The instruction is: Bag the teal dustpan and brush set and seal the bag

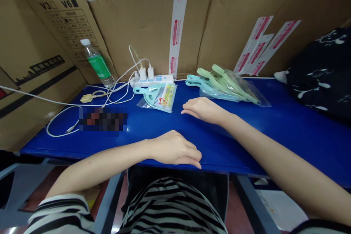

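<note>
My left hand [177,148] is near the table's front edge, fingers curled together and thumb alongside, with nothing seen in it. Farther back and to the right, my right hand [203,109] is also closed, its fingers bent downward and nothing visible in them. Beyond it lie several bagged mini dustpans, with light green ones [229,82] overlapping pale blue ones [204,87]. A single pale blue dustpan [148,95] with a brush [159,98] sits in clear plastic with a printed card, left of my right hand. Neither hand touches these packs.
A white power strip [164,79] with plugged-in chargers and loose white cables stands at the back of the blue table [274,128]. A water bottle [99,66] leans by the cardboard wall [148,18]. A blurred-out dark object [104,119] lies left; patterned dark fabric [323,73] is right.
</note>
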Demonstrator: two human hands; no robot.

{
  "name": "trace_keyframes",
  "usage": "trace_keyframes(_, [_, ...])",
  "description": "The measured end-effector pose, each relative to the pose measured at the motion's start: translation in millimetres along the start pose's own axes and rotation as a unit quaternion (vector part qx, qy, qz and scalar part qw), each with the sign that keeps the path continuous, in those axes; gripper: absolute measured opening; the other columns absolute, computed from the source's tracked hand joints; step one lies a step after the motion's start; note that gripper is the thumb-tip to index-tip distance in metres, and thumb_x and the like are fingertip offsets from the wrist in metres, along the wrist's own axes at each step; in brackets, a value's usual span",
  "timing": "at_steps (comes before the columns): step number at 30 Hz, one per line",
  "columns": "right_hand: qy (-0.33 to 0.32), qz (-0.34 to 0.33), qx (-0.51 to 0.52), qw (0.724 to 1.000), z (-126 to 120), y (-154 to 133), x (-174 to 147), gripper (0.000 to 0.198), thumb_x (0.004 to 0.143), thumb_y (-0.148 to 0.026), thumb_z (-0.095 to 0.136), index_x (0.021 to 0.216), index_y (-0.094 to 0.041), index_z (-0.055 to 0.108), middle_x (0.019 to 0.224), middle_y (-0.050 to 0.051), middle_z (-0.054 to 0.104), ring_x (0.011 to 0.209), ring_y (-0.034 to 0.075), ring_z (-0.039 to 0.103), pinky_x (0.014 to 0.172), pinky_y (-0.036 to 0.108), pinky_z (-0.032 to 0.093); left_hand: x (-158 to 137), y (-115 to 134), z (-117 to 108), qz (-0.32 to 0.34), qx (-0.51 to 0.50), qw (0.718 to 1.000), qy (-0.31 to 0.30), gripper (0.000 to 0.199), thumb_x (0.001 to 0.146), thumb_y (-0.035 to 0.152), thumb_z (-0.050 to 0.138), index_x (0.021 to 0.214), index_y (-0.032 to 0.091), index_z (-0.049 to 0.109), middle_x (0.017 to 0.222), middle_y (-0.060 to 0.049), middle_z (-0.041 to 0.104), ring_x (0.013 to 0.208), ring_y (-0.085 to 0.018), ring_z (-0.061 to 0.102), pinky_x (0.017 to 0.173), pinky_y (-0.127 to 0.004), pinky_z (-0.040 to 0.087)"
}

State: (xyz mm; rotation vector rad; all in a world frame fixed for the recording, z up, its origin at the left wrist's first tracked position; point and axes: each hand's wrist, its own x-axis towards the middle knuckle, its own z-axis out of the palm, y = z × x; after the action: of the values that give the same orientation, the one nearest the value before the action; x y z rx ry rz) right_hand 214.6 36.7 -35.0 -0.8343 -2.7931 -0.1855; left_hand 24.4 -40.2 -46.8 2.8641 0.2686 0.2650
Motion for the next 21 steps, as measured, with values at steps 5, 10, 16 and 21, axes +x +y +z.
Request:
trace_keyframes(5, [-0.012,0.01,-0.012,1.0,-1.8,-3.0,0.4,0.035,0.101,-0.028,0.043,0.071,-0.02,0.058,0.067,0.005,0.063,0.067,0.019,0.057,0.062,0.028,0.033,0.0,1.2,2.6,0.012,0.007,1.0,0.007,0.048,0.101,0.037,0.048,0.057,0.018,0.049,0.056,0.002,0.056,0.056,-0.01,0.052,0.055,-0.027,0.028])
trace_keyframes(10, [-0.016,0.009,-0.006,1.0,-1.5,-2.9,0.8,0.033,0.1,-0.027,0.045,0.07,-0.02,0.058,0.066,0.004,0.062,0.067,0.019,0.056,0.061,0.028,0.033,-1.6,2.0,2.4,0.001,-0.019,0.999,-0.03,0.041,0.093,0.022,0.052,0.053,0.018,0.045,0.054,0.003,0.053,0.053,-0.009,0.048,0.055,-0.028,0.029])
trace_keyframes(16, [-0.013,0.011,0.006,1.0,-0.7,1.5,-0.5,0.025,0.096,-0.019,0.047,0.076,-0.02,0.061,0.072,0.005,0.064,0.07,0.019,0.057,0.062,0.027,0.035,-1.9,-1.6,-0.3,-0.003,-0.033,0.999,-0.024,0.026,0.071,-0.002,0.042,0.059,0.019,0.033,0.06,0.004,0.045,0.059,-0.011,0.043,0.057,-0.026,0.031])
trace_keyframes(21, [-0.003,0.0,0.019,1.0,0.7,3.5,-2.8,0.028,0.089,-0.005,0.041,0.084,-0.021,0.064,0.084,0.006,0.065,0.075,0.017,0.058,0.062,0.026,0.035,-0.8,-3.7,-0.7,-0.045,-0.035,0.998,0.003,0.026,0.066,-0.006,0.038,0.061,0.02,0.035,0.064,0.004,0.041,0.059,-0.011,0.04,0.065,-0.022,0.036])
